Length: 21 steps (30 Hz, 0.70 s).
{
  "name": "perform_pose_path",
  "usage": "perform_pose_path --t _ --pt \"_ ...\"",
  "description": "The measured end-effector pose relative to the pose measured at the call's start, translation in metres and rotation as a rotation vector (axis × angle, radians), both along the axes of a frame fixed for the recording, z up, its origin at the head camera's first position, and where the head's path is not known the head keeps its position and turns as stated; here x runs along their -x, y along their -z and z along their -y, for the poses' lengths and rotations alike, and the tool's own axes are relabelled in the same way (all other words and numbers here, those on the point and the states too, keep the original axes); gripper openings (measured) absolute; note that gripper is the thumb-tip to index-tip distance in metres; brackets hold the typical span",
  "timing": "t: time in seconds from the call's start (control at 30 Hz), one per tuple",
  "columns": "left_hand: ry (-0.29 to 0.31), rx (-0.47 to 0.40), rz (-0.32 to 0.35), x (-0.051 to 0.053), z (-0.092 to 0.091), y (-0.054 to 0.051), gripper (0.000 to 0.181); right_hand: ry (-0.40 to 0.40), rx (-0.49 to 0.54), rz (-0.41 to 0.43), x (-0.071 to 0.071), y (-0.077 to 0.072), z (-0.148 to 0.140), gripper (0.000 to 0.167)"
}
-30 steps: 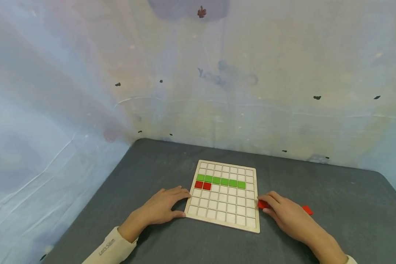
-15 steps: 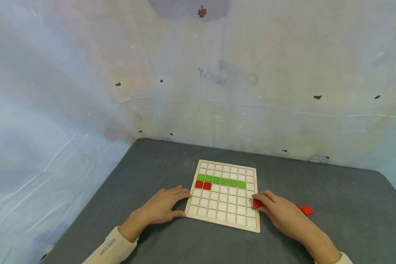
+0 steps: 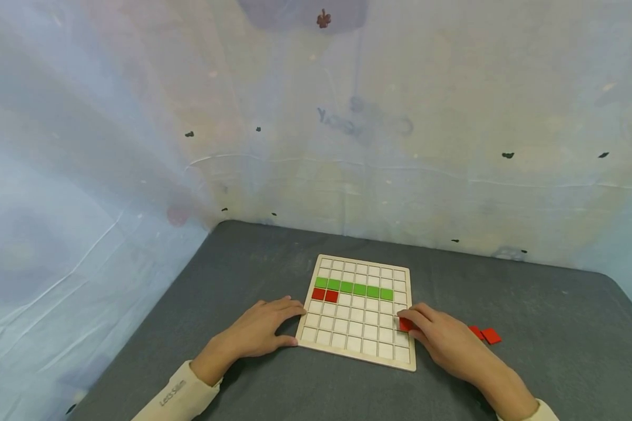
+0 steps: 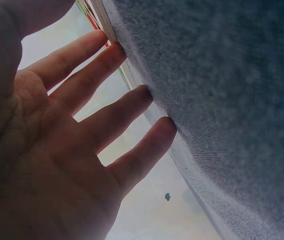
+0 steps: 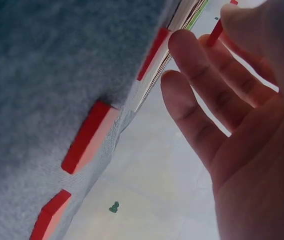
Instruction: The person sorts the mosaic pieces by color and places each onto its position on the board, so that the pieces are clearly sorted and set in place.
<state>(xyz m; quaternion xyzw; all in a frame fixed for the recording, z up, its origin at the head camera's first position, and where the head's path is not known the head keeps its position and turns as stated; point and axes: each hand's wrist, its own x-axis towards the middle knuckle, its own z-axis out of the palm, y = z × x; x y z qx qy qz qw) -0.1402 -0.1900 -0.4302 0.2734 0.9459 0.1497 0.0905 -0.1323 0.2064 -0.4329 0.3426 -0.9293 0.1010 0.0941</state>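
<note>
A square wooden grid board (image 3: 356, 314) lies on the dark table. Across it runs a row of green tiles (image 3: 347, 287), with two red tiles (image 3: 331, 296) below the row's left end. My left hand (image 3: 260, 330) rests at the board's left edge, thumb and fingertips touching it, fingers fairly straight in the left wrist view. Over the board's right side, my right hand (image 3: 450, 345) pinches a red tile (image 3: 405, 324) between thumb and fingers; the right wrist view shows this held tile (image 5: 216, 34) edge-on, raised off the surface.
Loose red tiles (image 3: 491, 335) lie on the grey table (image 3: 263, 251) beyond the right hand, partly hidden by it. Several loose red tiles (image 5: 89, 137) show in the right wrist view, one near the board. A pale curtain (image 3: 379, 117) hangs behind the table.
My right hand has moved left with the red tile, from beside the board's right edge to over its right columns. More of the loose tiles shows. The left hand stays put.
</note>
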Motion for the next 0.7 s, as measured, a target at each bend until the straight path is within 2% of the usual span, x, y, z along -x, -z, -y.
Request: perform_pose_path --t 0.4,0.7 --pt "0.001 0.002 -0.004 0.0 -0.001 0.0 0.062 -0.005 0.008 0.006 0.001 -0.001 0.001 0.036" --pt "-0.01 0.001 0.006 0.0 -0.001 -0.001 0.062 0.0 -0.021 -0.009 0.003 -0.002 0.013 0.037"
